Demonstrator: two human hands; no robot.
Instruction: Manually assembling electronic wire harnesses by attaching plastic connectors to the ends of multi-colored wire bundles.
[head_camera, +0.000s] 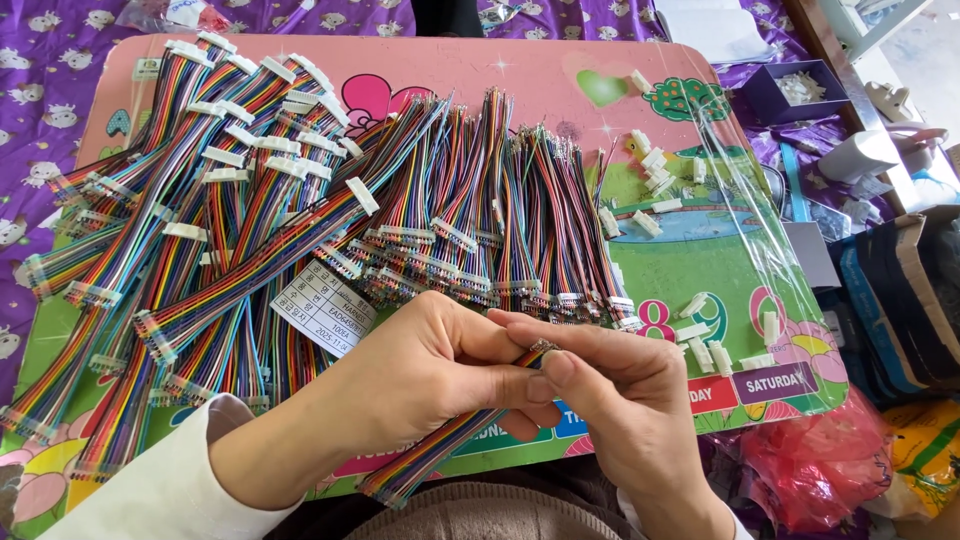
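My left hand (420, 375) and my right hand (610, 385) meet in front of me, both gripping one rainbow-coloured ribbon cable (430, 455). The cable runs from under my left palm down toward my lap. Its upper tip (540, 352) shows between the fingertips of both hands, pinched by my right thumb and forefinger. Just beyond my hands lie piles of similar multicoloured cables (300, 220) with white connectors on a pink and green board (560, 85).
Loose white connector housings (655, 170) lie scattered on the board's right side, more near its corner (715, 350). A white paper label (322, 305) rests among the cables. A clear plastic bag (745, 200), a purple box (790, 90), a cardboard box (925, 290) and a red bag (815, 465) crowd the right.
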